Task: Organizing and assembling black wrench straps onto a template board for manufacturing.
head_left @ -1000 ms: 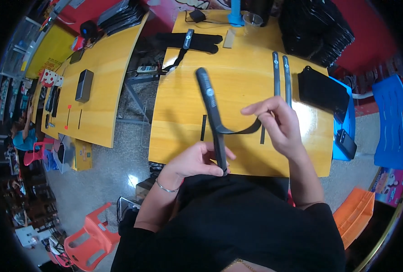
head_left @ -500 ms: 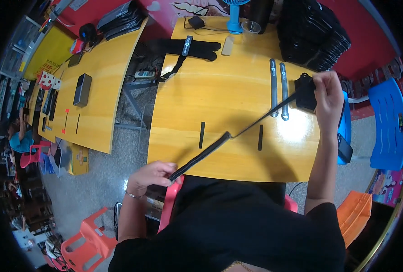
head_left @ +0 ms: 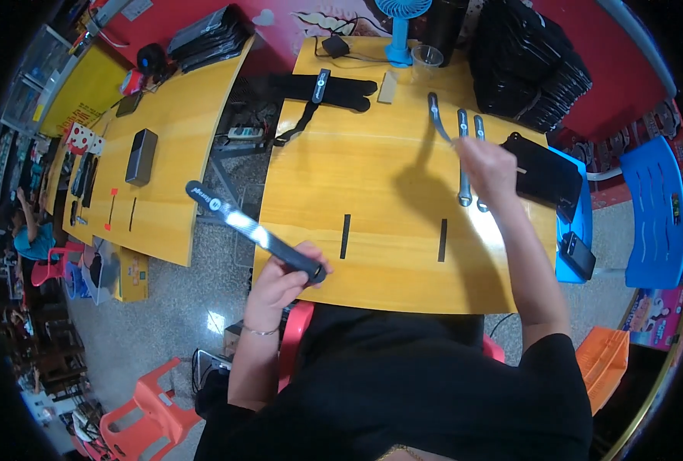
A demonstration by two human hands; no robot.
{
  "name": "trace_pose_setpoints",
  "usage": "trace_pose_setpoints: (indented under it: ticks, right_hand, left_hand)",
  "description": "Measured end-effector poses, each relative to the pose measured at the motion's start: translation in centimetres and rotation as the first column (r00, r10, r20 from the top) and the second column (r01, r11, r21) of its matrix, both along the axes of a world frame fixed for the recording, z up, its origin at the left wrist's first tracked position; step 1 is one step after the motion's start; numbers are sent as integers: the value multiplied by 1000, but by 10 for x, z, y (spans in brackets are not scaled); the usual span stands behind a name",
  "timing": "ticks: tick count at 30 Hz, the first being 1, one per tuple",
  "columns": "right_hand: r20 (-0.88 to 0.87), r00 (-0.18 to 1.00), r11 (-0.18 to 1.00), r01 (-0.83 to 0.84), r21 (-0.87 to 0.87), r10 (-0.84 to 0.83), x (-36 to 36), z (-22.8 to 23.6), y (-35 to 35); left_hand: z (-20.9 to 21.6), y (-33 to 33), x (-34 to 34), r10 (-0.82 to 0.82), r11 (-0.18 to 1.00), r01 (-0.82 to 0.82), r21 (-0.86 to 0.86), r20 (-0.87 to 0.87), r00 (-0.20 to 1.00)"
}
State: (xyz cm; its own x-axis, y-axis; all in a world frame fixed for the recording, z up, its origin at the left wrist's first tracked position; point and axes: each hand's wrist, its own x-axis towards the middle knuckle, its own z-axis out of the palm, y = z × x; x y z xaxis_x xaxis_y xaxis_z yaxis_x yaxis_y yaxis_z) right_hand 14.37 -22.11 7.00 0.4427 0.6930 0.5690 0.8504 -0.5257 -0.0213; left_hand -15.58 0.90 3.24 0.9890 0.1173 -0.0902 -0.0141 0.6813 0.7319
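Note:
A long grey strap with a rounded end and a pale printed mark slants up and left from my left hand, whose fingers are closed round its lower end. My right hand is closed over the right part of the table, with another narrow grey strap rising from its fingers. Just beneath and beside that hand, two similar grey straps lie side by side on the yellow table. To the right of it is a flat black sheet-like piece.
Black straps bound by a grey one lie at the far left, near a beige strip. Behind stand a blue fan, a clear cup and stacked black packages. Two dark strips mark the tabletop. A blue chair stands right.
The dark strap stretched between my hands is no longer so. My left hand has risen with a grey strap swung up leftward; my right hand has moved left and down, a strap end pointing up.

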Motion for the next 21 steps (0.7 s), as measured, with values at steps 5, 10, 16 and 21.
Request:
trace_pose_setpoints:
  ticks: [5, 10, 16, 21]
  right_hand:
    - [-234, 968, 969, 34, -246, -93, -30, -36, -4]
    - [-249, 968, 997, -6, 78, 26, -53, -12, -1]
    - [-656, 701, 952, -114, 283, 279, -127, 36, 4]
    - [-679, 695, 967, -100, 234, 236, -151, 34, 8]
  left_hand:
    - [-2, -22, 41, 6, 994, -8, -112, -17, 1000]
    - [18, -43, 66, 62, 989, -60, -134, 9, 998]
    - [26, -65, 78, 224, 972, -218, -88, 60, 973]
    - [27, -79, 80, 323, 946, -318, -60, 113, 940]
